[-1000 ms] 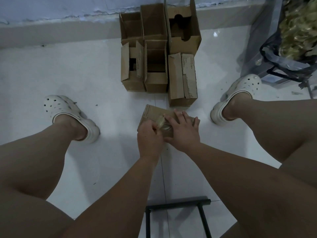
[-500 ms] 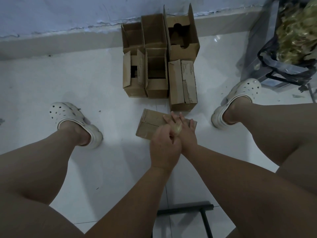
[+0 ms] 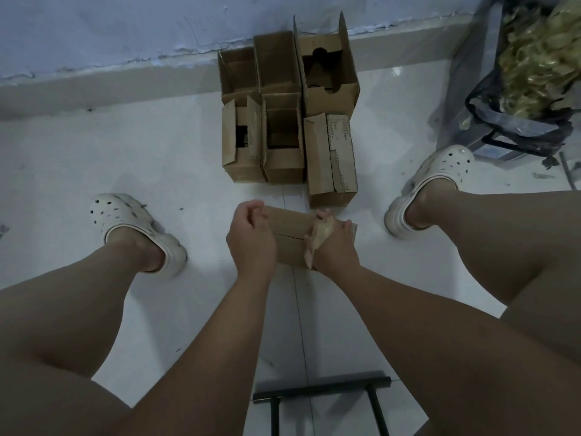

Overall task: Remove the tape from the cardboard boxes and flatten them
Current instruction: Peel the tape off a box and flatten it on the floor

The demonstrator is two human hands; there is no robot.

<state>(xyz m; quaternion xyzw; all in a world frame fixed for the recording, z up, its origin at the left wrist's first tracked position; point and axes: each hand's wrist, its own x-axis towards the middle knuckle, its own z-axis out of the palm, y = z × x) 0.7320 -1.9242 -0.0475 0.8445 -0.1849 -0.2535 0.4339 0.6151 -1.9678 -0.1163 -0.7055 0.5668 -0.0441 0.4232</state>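
White tiled floor point(image 3: 125, 146), pale wall far. Cardboard box point(image 3: 290, 229) lying flat at centre between two white clogs point(image 3: 125, 221), near side of a cluster of opened boxes point(image 3: 283, 136). Left hand point(image 3: 251, 237) at box's left end, curled into a fist, thumb on forefinger, nothing seen in it. Right hand point(image 3: 336, 250) on box's right end, fingers reaching over far edge. Crumpled tape point(image 3: 320, 236) across its thumb side; pinched or just stuck, cannot tell. Both forearms stretched forward from near side.
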